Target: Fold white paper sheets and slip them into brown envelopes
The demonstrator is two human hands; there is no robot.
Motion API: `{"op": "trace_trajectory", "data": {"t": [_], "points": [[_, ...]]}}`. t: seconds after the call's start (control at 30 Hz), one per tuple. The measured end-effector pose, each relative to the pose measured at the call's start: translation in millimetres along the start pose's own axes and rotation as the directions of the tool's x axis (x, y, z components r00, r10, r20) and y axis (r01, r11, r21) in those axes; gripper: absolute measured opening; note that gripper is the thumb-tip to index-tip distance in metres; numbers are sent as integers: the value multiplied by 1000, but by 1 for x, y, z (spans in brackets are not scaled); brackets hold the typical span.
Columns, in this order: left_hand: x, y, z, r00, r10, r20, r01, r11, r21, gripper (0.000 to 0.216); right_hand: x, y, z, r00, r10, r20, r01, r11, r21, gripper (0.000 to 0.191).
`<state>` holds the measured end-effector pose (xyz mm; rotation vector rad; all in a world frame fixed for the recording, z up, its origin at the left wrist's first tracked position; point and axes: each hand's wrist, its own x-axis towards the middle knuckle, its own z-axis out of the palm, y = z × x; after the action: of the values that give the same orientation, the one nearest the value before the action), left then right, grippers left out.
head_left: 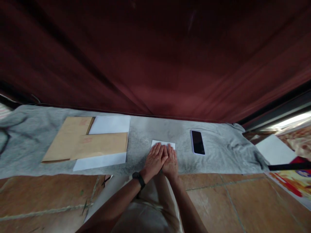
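A small white piece of paper (pixel 163 142) lies on the grey cloth, mostly covered by my hands; only its far edge and corners show. My left hand (pixel 154 159) rests flat on it with the fingers stretched forward, and its thumb reaches over toward the other hand. Beside it, touching, my right hand (pixel 170 161) also lies flat on the paper with fingers extended. A dark watch (pixel 139 178) is on my left wrist. Whether the paper is folded under my palms I cannot tell.
Brown envelopes (pixel 102 144) lie with white sheets (pixel 110 124) at the left. A phone (pixel 198 142) with a dark screen lies to the right. The grey cloth (pixel 225 149) covers a narrow surface against a dark red hanging sheet (pixel 155 71). White paper (pixel 276 149) sits at far right.
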<state>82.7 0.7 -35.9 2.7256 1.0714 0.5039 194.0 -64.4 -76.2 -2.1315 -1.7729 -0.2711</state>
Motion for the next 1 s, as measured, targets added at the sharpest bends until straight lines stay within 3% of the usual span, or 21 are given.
{"op": "trace_trajectory", "data": {"t": [0.43, 0.8, 1.0], "points": [[-16, -21, 7, 992, -123, -11, 124, 986, 110, 64, -9, 19, -9, 998, 62, -21, -63, 997, -54, 55], [-27, -31, 5, 996, -82, -24, 84, 993, 85, 64, -9, 25, -3, 996, 55, -72, -57, 998, -19, 60], [-26, -31, 6, 996, -86, -20, 88, 990, 109, 61, 16, 4, -7, 998, 4, 67, -5, 1000, 8, 53]]}}
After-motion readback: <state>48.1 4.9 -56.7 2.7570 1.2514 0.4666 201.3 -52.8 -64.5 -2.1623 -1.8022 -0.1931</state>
